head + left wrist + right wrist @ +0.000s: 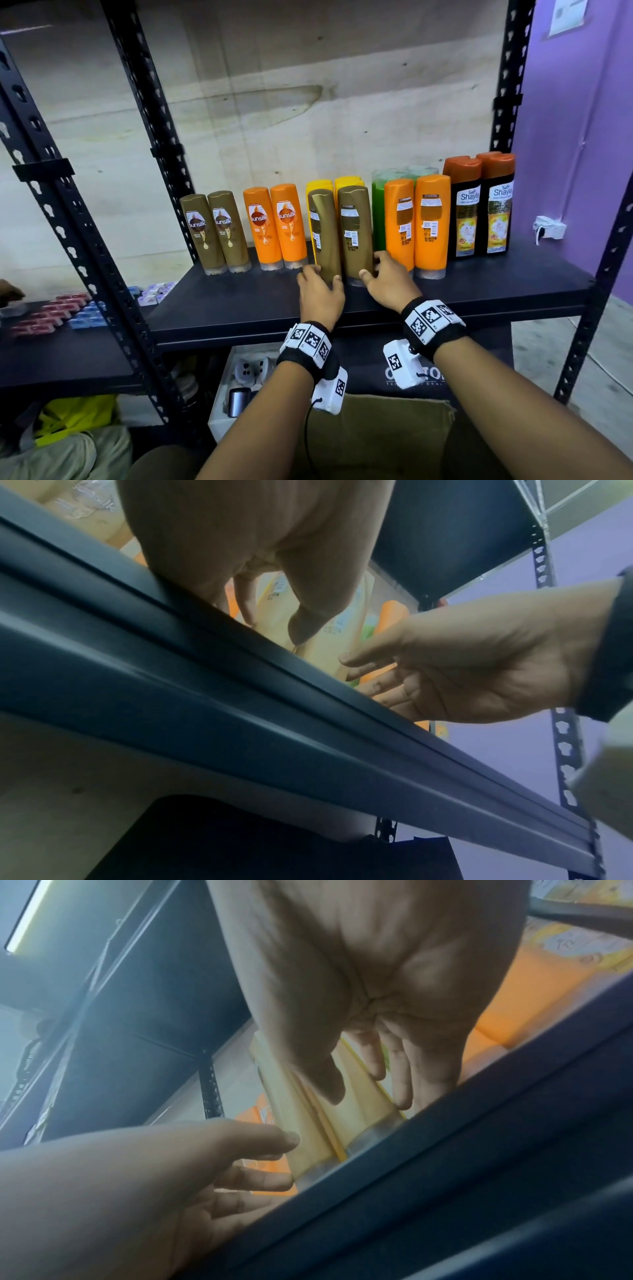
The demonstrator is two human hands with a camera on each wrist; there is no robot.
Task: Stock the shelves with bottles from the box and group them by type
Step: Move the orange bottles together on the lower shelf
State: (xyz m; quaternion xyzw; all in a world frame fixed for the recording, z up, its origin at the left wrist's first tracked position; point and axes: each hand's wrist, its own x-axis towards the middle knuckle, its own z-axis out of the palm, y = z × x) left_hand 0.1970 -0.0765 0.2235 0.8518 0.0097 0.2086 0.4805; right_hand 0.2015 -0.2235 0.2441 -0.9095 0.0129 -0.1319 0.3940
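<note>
- The step in hand, as I judge it, is setting two gold bottles onto the black shelf (479,274): the left gold bottle (323,233) and the right gold bottle (356,229) stand side by side near the front edge, their back labels facing out, just in front of a pair of yellow bottles (334,183).
- To do it well, I would slide both bottles back together, keeping the bases flat on the shelf so neither tips into the yellow pair behind.
- Grouping matters here: two more gold bottles (215,233) already stand at the far left of the row with their fronts showing, so this pair probably belongs beside them, turned label-forward (a judgement from the task, not something seen).
- The orange bottles (279,226) to the left and the other orange bottles (416,222) to the right sit close, so any sideways push risks knocking them; a lift clear of the row looks safer than a shove.
- The left hand (320,296) has its thumb and fingers curled round the foot of the left gold bottle, one on each side, gripping it low down.
- The right hand (387,284) does the same with the right gold bottle, thumb in front and fingers wrapped round the far side near the base.
- Both wrist views show thumbs and fingers lying against the bottles, though they are blurred.
- The cardboard box (376,435) sits below the shelf, between the forearms.
</note>
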